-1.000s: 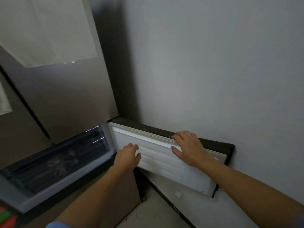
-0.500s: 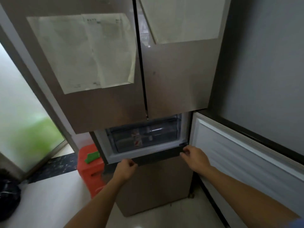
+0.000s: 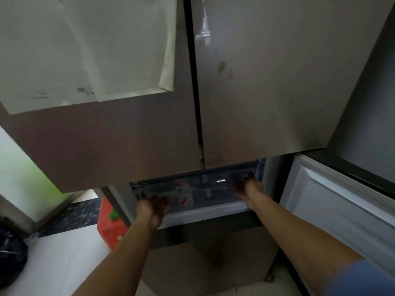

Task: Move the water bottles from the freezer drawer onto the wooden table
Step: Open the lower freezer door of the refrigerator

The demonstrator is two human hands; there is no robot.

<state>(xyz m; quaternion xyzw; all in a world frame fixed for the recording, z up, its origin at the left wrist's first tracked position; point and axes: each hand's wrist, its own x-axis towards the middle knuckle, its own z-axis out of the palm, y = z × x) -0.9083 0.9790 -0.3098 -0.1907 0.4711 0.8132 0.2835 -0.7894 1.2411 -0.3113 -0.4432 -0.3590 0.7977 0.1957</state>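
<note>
Flanking the freezer drawer (image 3: 198,190), left hand (image 3: 152,207) and right hand (image 3: 245,186), each grip unclear; pale floor (image 3: 64,263) below.

Glossy fridge doors (image 3: 267,82); seemingly clear plastic freezer drawer (image 3: 205,189).

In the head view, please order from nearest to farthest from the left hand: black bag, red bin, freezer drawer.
1. freezer drawer, at the left hand.
2. red bin, to its left.
3. black bag, far left.
</note>
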